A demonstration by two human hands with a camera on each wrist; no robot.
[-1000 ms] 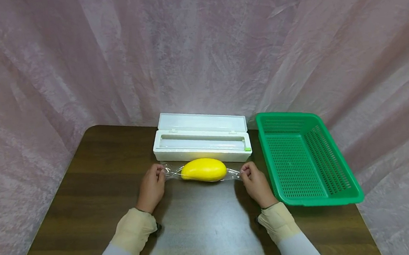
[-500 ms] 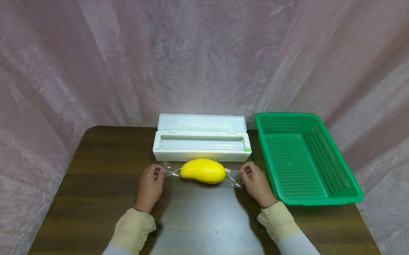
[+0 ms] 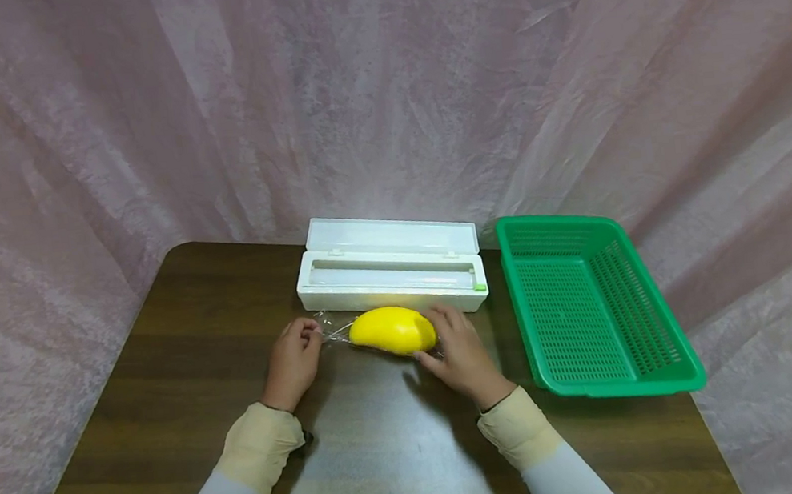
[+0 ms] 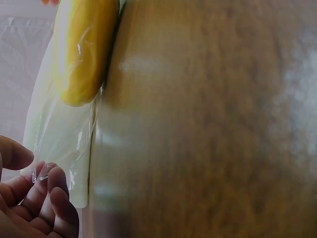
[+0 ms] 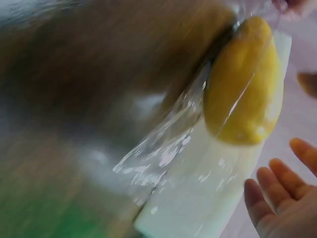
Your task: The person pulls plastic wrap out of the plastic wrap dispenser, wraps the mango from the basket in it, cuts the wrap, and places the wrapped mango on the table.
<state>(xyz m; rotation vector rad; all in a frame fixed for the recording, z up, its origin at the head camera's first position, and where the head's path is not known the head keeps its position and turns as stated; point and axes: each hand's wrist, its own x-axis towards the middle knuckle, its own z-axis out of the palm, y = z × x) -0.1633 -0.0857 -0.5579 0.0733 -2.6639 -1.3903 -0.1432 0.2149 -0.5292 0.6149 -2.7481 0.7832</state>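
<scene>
A yellow mango point(image 3: 392, 330) lies on the table, wrapped in clear plastic wrap point(image 4: 74, 136) that sticks out past its ends. My left hand point(image 3: 294, 360) is at the left end and pinches the wrap's gathered tail between curled fingertips. My right hand point(image 3: 462, 350) is at the mango's right end, thumb and fingers spread to either side of it. In the right wrist view, the fingers point(image 5: 275, 188) are parted and hold nothing. The wrap's loose right tail point(image 5: 158, 153) lies flared out there, while in the head view the right hand mostly hides it.
Right behind the mango stands a white wrap dispenser box point(image 3: 394, 294), its lid point(image 3: 391, 235) raised and a roll point(image 3: 392, 276) inside. To the right is a green plastic basket point(image 3: 571, 325). A pink curtain point(image 3: 380, 96) hangs behind the brown table point(image 3: 184, 366).
My right hand has let go of the right tail of the wrap and moved left to the mango's end, its fingers spreading. My left hand has stayed nearly in place.
</scene>
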